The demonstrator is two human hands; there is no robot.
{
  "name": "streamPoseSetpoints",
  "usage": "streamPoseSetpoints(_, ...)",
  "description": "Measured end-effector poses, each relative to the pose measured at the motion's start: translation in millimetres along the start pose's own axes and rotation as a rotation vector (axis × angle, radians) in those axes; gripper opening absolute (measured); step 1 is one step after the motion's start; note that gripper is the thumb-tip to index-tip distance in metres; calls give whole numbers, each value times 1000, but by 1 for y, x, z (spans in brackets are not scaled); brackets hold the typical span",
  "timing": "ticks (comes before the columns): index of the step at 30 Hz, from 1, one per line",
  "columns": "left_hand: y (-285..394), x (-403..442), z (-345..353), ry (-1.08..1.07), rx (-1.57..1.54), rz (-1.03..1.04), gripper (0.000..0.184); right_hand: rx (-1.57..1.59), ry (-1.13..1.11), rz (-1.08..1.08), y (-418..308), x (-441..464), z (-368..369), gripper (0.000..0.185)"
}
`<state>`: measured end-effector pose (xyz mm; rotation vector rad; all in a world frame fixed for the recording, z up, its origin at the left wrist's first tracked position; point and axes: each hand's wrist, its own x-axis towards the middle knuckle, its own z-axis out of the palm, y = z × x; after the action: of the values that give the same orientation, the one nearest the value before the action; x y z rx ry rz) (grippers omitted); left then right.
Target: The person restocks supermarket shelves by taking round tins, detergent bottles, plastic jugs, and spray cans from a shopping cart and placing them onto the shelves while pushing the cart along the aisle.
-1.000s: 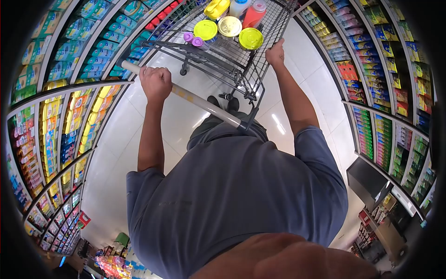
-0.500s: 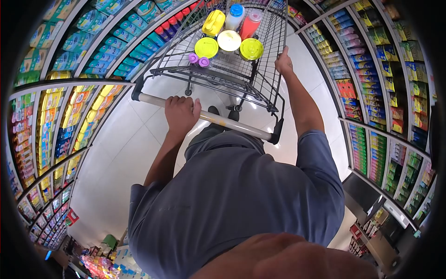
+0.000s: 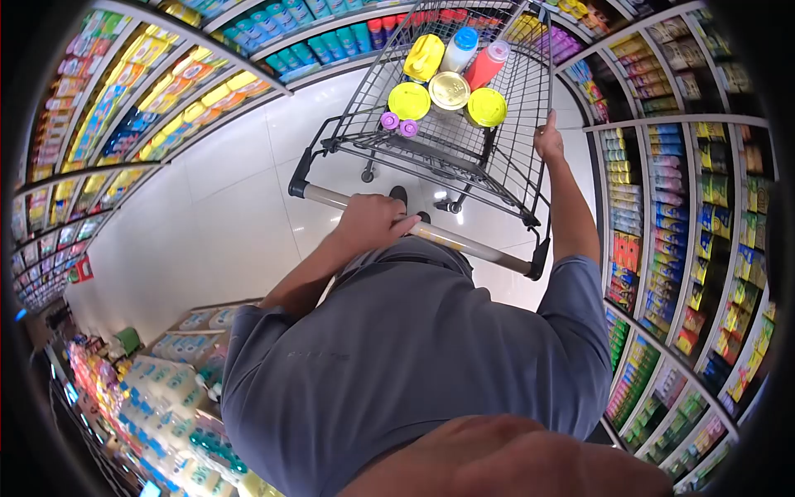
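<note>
My left hand (image 3: 371,222) is wrapped round the pale handle bar (image 3: 476,245) of a wire shopping cart (image 3: 512,184). My right hand (image 3: 548,142) grips the top edge of the cart's right side. Inside the basket stand a yellow jug (image 3: 424,56), a white bottle with a blue cap (image 3: 460,51) and a red bottle (image 3: 487,66). Nearer to me are a tub with a pale gold lid (image 3: 449,90), a left yellow-lidded tub (image 3: 409,102) and a right yellow-lidded tub (image 3: 487,108). Two small purple-capped items (image 3: 398,124) sit at the near left corner.
Stocked shelves (image 3: 190,103) curve along the left and front, with more shelves (image 3: 671,207) close on the right. Pale tiled floor (image 3: 215,195) lies under and left of the cart. A stack of packaged bottles (image 3: 170,398) stands at the lower left, near my body.
The view has turned; the cart and both hands appear farther right and lower in it. More of the bottle stack shows at lower left. Both hands keep their hold on the cart.
</note>
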<state>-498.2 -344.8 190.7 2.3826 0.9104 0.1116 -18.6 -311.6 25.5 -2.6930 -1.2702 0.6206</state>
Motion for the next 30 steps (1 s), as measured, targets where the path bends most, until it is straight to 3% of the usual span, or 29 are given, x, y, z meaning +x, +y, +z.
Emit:
streamPoseSetpoints(3, -16, -11, 0, 162, -152, -73, 37, 74, 34, -173, 2, 8, 12, 79)
streamPoseSetpoints(5, -34, -23, 1, 74, 158, -210, 44, 48, 4, -163, -13, 2, 8, 80)
streamPoseSetpoints(6, -22, -28, -5, -112, 198, -342, 53, 28, -14, -164, -17, 3, 9, 80)
streamPoseSetpoints(13, 10, -67, 26, -98, 158, -473, 59, 16, -56, -306, -48, 5, 17, 78)
streamPoseSetpoints(22, 36, -102, 45, -87, -10, -603, 51, -89, -105, -460, -115, 11, 28, 76)
streamPoseSetpoints(28, 22, -118, 37, -34, -230, -609, 39, -138, -102, -600, -174, 18, 43, 77)
streamPoseSetpoints(30, -7, -123, 21, 90, -639, -441, 25, -160, -106, -636, -194, 20, 51, 78)
